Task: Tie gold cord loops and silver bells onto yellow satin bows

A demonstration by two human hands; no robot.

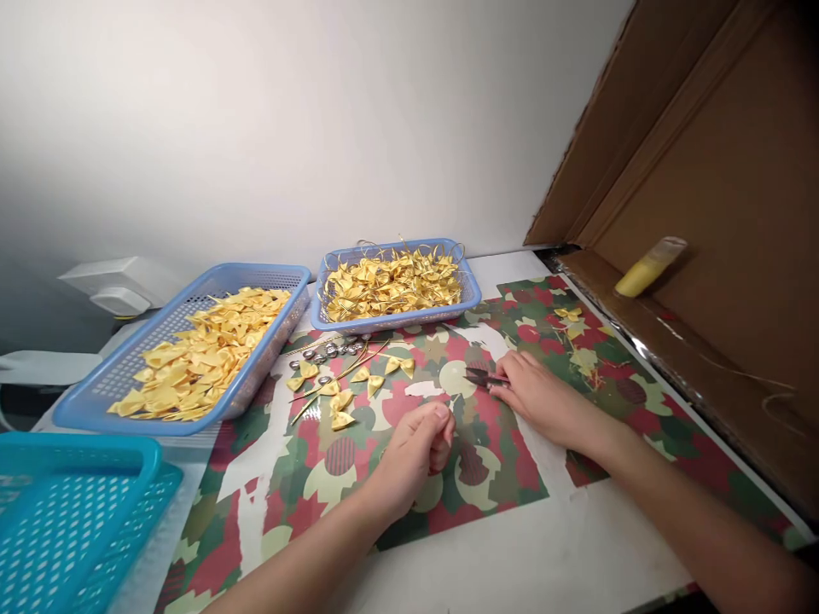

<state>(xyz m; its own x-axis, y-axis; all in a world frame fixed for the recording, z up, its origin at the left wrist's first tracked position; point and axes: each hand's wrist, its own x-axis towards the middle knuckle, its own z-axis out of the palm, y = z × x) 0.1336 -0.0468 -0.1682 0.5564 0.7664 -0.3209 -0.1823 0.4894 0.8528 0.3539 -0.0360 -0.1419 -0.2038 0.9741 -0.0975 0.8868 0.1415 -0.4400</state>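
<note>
Head view: dark snips [479,378] are in the grip of the right hand [543,396], lying low over the patterned sheet [473,495]. Their blades point leftward, out past the fingertips, while the handle end runs back between the thumb and fingers, which are closed around it. The left hand [415,443] is just beside, nearer the wearer and a little left of the blades, and does not touch them. Its fingers are curled in with the thumb pressed against the forefinger; whether something small is pinched there, I cannot tell.

Left of the snips, loose yellow bows [374,385] lie scattered on the sheet, close to several gold cords [358,362] and a cluster of silver bells [333,349]. Beyond these, near the wall [384,128], stands a blue basket [397,325] heaped with yellow bows and loops of gold cord. A larger blue basket [269,358] to its left holds a pile of yellow pieces, and part of a teal basket [150,465] shows at the left edge.

To the right of the right hand, thin scraps [585,367] lie on the sheet. Brown cardboard [704,170] stands along that side, with a tube of yellow contents [646,269] leaning against it. White tabletop [512,554] shows nearest the wearer.
</note>
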